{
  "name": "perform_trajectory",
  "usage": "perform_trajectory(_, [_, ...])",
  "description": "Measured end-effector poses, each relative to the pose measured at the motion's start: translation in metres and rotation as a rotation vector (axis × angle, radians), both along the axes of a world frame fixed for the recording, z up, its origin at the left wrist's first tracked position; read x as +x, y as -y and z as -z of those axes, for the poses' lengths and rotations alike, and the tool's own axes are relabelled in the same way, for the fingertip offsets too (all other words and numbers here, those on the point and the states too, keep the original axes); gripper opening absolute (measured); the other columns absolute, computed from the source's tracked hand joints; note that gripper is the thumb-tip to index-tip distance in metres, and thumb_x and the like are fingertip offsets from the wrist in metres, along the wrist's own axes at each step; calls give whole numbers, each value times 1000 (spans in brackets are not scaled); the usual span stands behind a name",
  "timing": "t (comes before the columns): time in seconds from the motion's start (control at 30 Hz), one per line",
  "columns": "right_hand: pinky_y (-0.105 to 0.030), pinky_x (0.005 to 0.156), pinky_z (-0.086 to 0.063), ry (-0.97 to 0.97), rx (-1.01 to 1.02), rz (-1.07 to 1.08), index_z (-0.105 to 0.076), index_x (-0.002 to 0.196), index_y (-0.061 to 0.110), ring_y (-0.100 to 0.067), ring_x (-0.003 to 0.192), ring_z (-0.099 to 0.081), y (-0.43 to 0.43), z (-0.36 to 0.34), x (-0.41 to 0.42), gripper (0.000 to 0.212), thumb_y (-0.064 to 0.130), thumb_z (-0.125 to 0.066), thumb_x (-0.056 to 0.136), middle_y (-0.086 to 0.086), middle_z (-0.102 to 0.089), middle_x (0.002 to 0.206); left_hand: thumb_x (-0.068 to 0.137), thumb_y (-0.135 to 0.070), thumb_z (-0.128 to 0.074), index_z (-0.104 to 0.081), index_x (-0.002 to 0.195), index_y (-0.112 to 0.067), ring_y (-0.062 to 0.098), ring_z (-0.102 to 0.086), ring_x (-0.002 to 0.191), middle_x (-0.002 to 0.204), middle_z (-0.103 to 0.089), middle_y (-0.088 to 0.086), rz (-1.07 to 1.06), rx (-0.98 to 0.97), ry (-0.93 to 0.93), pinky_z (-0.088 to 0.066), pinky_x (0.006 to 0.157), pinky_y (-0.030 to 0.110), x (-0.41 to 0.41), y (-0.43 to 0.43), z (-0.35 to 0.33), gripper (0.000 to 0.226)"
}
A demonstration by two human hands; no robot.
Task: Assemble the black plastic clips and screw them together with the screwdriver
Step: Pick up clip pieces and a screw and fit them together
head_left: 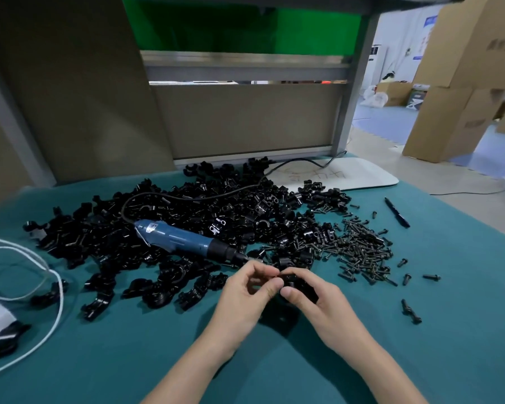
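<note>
A small black plastic clip point(297, 282) is held just above the teal table mat point(420, 345), a little in front of the tip of the blue electric screwdriver point(184, 239). The right hand point(315, 300) has its fingers curled round the clip from above, with the thumb pressed against its near side. The left hand point(245, 293) is also closed, its thumb and forefinger pinched together at the clip's left edge. Whether they also hold a screw cannot be told.

The screwdriver lies on its side with its dark chuck pointing towards the hands. Its black cord point(204, 196) loops back from its rear end. It rests on a wide heap of loose black plastic clips point(146, 217), which spreads behind it and to both sides. Just right of the screwdriver's tip lies a scatter of small dark screws point(362, 243), with a few strays farther right. Beyond the screws, well right of the screwdriver, lies a black pen point(397, 212). Behind the heap, past the screwdriver's cord, a white rounded board point(362, 173) lies flat on the mat. Far left of the screwdriver a white cable point(48, 268) curls over the mat. Brown cardboard boxes point(464, 83) stand on the floor well beyond the screwdriver to the right.
</note>
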State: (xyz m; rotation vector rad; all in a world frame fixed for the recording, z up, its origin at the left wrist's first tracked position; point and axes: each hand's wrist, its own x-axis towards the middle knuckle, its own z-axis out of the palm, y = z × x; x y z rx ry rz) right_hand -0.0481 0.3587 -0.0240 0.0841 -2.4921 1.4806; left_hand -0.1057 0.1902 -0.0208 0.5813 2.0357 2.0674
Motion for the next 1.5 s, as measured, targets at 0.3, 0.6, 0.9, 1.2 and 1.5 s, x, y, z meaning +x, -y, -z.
perform_trajectory(0.3, [-11,80,-46,7,-5,13,-62,115,57,-1,102,-66,-2,3,0,25,59,-61,90,23,-72,107,91,-46,-60,-68,98,-12,16,-64,68,70,-67,-3,43,-40,74,-54,64,28,0,-1,1,35])
perform_trajectory(0.6, [-10,84,-46,-1,2,14,-61,114,58,1,107,-65,-1,1,1,25,59,-61,89,25,-71,112,92,-44,-65,-66,101,-25,11,-65,74,83,-69,-10,20,29,69,-53,66,24,0,-1,2,21])
perform_trajectory(0.9, [-10,82,-46,2,20,17,-61,112,60,1,105,-65,0,0,1,24,59,-61,88,25,-71,109,98,-18,-66,-70,96,-27,9,-67,82,87,-72,-7,6,-12,-39,-54,71,24,1,0,6,10])
perform_trajectory(1.2, [-9,85,-44,-3,1,13,-61,114,57,2,109,-63,0,-1,2,25,55,-63,89,27,-71,111,94,-57,-55,-67,85,-32,11,-59,57,68,-67,-3,-3,-121,-2,-48,54,24,2,-1,5,29])
perform_trajectory(1.5, [-14,84,-47,12,10,-2,-62,113,56,-2,104,-65,0,-1,2,23,55,-62,89,23,-72,106,99,-33,-62,-67,90,-27,11,-60,66,72,-68,-4,19,-129,-23,-53,68,33,0,2,6,12])
